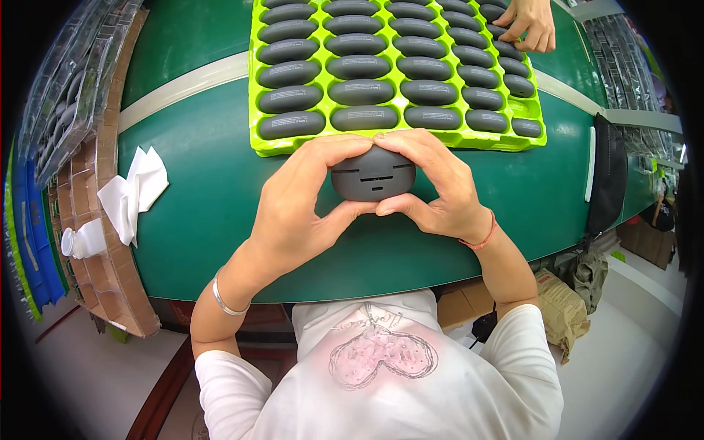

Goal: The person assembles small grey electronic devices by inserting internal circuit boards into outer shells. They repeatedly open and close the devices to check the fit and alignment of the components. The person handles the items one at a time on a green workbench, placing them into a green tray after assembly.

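Between both hands I hold a dark grey oval earbud charging case (373,174), above the near part of the green table. A small port and a slot show on the side toward me. My left hand (297,192) grips its left end, fingers along the top and thumb below. At the right end my right hand (442,180) grips it the same way. Just beyond my hands lies a bright lime-green tray (400,95) with rows of similar dark cases. One pocket near its right front corner holds no upright case like its neighbours.
Another person's hand (534,26) touches cases at the tray's far right. On the left are a crumpled white cloth (139,189), a white bottle (86,239) and a cardboard divider box (110,282). A black pouch (608,176) lies at the table's right edge.
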{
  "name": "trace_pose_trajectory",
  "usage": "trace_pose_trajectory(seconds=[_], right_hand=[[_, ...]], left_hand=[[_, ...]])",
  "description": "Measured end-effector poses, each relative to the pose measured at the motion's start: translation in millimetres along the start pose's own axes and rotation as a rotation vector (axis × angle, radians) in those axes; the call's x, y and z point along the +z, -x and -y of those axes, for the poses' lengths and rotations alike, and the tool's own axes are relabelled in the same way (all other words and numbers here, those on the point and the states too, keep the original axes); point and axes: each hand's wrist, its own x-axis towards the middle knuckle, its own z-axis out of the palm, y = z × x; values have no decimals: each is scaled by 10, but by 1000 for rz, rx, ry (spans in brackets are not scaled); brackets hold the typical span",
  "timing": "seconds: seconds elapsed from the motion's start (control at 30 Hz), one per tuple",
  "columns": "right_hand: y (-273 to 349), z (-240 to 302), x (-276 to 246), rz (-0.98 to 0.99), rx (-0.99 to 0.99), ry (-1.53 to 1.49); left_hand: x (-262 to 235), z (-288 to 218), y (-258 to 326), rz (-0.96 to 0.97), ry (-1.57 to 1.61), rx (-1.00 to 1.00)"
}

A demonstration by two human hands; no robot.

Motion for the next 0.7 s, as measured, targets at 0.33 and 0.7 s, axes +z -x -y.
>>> trace_pose_trajectory(seconds=[0.33,0.7], right_hand=[[-25,78,-36,-44,-83,-55],[-22,220,-69,-72,-87,-111]], left_hand=[[-63,-46,-53,-28,-54,205],[-95,-159,-42,-48,-28,282]])
